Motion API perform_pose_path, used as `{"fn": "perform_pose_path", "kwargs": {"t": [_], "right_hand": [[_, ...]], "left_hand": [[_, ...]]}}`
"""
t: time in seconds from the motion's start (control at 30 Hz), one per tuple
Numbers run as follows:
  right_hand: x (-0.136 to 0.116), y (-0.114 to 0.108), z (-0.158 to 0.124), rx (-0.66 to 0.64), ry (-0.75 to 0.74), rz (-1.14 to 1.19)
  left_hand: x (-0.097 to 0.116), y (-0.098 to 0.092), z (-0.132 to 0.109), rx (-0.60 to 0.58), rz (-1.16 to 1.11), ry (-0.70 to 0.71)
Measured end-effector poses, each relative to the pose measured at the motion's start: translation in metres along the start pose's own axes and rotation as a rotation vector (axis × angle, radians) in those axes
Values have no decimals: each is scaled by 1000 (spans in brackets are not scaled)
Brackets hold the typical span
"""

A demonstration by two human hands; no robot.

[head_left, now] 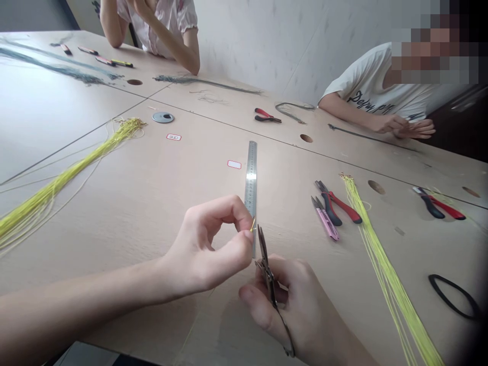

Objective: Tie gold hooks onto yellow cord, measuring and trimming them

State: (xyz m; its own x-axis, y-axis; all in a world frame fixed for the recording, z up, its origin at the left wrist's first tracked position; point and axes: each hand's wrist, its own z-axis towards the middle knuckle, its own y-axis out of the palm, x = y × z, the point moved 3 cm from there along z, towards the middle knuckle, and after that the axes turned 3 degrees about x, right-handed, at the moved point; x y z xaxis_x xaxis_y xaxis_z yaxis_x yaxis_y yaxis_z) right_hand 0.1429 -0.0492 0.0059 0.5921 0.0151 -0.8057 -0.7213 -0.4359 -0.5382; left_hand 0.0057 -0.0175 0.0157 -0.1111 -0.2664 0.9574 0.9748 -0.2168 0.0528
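My left hand (206, 249) pinches a short gold-coloured piece (252, 224) between thumb and forefinger. My right hand (282, 305) grips small dark metal pliers (269, 274), and their tips stop just right of that piece. Behind both hands, a steel ruler (250, 178) lies on the beige table (152, 157), its lower end hidden near my fingers. Yellow cord bundles lie to either side, one at left (64, 178) and one at right (385, 269).
Red-handled pliers (337, 203) and pink-handled snips (325, 218) lie right of my hands, with more pliers (438, 204) and a black cord loop (453, 297) farther right. Two seated people sit across the table, one with hands (404, 126) near grey cord (369, 137).
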Motion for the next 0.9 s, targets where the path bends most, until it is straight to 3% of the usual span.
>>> {"fn": "perform_pose_path", "kwargs": {"t": [0.9], "right_hand": [[-4,-3,4,88,-58,-60]], "left_hand": [[1,0,1,-8,4,15]]}}
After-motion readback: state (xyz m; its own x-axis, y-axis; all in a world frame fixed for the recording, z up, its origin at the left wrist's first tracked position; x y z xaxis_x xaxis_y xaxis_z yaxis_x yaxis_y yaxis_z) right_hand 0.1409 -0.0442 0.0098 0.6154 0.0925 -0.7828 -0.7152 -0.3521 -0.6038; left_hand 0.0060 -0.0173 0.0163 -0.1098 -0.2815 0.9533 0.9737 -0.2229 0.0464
